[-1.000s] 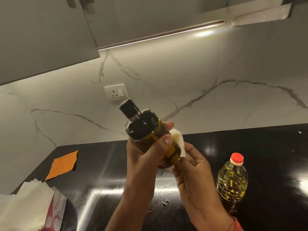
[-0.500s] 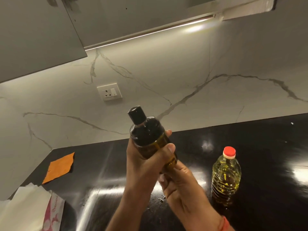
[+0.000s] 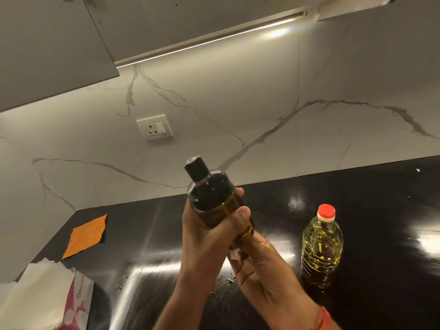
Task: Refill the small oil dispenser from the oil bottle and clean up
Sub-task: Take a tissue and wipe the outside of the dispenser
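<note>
Your right hand (image 3: 264, 265) has slid its tissue under the dispenser (image 3: 214, 201), grip now hidden, your left hand (image 3: 209, 232) clamped around it: wiping nearly done.

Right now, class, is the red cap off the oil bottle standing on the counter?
No: the red cap sits on the neck of the oil bottle, which stands upright on the black counter.

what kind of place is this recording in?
Most likely a home kitchen: a glossy black countertop against a marble-look backsplash, wall cabinets with a light strip beneath, and a red-capped oil bottle standing on the counter.
</note>
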Demonstrator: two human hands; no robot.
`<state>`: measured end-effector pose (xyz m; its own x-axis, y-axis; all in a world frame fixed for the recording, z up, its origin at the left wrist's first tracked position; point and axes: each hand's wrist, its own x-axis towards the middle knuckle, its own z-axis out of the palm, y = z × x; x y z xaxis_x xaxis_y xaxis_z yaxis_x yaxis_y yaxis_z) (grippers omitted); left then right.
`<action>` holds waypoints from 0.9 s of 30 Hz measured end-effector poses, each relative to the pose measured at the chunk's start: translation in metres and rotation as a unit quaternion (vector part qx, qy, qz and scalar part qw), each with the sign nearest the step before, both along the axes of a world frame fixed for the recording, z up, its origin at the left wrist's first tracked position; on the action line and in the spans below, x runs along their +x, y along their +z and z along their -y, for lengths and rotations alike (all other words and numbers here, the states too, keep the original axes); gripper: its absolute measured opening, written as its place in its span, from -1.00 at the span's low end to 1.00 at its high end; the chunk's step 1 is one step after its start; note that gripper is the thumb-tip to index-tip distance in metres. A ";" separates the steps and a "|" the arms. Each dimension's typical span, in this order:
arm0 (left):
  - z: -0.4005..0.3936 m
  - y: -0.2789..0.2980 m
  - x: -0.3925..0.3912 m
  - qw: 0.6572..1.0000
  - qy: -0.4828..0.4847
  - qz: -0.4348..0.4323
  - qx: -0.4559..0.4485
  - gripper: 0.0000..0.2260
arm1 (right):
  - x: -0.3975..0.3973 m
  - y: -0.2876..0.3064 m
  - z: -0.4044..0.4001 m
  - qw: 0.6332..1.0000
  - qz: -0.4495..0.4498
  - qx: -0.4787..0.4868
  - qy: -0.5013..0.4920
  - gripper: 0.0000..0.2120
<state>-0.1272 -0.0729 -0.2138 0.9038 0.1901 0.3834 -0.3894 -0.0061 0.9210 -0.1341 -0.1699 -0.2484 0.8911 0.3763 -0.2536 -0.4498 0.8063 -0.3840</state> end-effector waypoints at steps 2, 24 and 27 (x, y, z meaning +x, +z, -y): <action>-0.002 0.001 0.003 1.000 0.007 0.003 0.017 -0.40 | -0.004 -0.002 0.002 1.000 -0.003 0.007 0.010 -0.72; -0.004 -0.002 0.008 1.000 0.008 0.011 -0.005 -0.47 | 0.006 -0.001 0.020 0.999 0.002 0.029 -0.023 -0.78; 0.000 -0.007 0.004 1.000 -0.007 0.007 -0.014 -0.46 | 0.010 0.002 0.021 0.999 -0.001 0.033 -0.043 -0.78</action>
